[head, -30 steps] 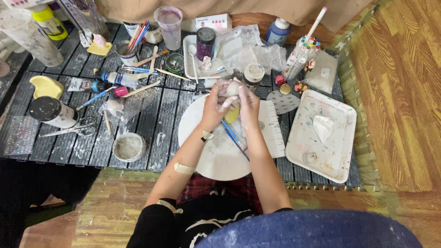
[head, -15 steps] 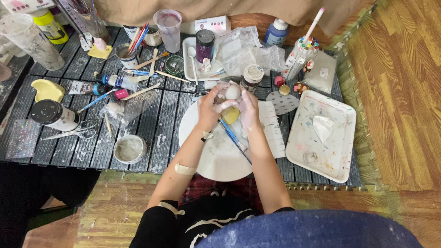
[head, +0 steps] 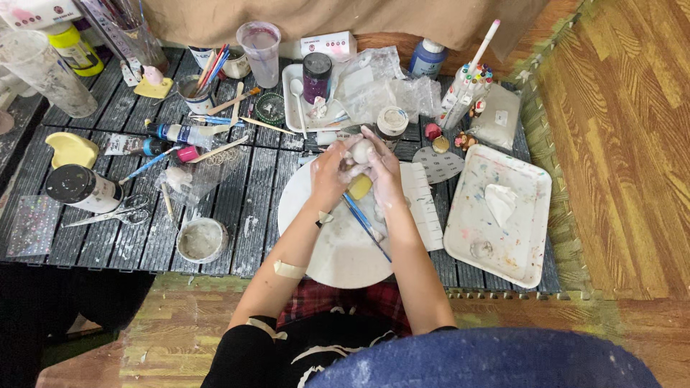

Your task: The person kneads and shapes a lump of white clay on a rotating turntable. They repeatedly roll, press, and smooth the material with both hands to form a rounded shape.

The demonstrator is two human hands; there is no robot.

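Going from the left, I am seeing a yellow foam shape, a dark-lidded jar lying on its side, scissors and a small round dish on the grey slatted table.

In the middle, both hands are working above the round white board. The left hand is closing around a small ball of white clay, and the right hand is pressing on it from the other side, so the 2 hands are gripping the clay together. Compared with 1 second ago, the ball is sitting a little higher between the fingertips and is showing more, which I judge as rolling and shaping going on. A yellow sponge and a blue brush are lying under the hands.

To the right, a white paint-stained tray is holding a crumpled tissue.
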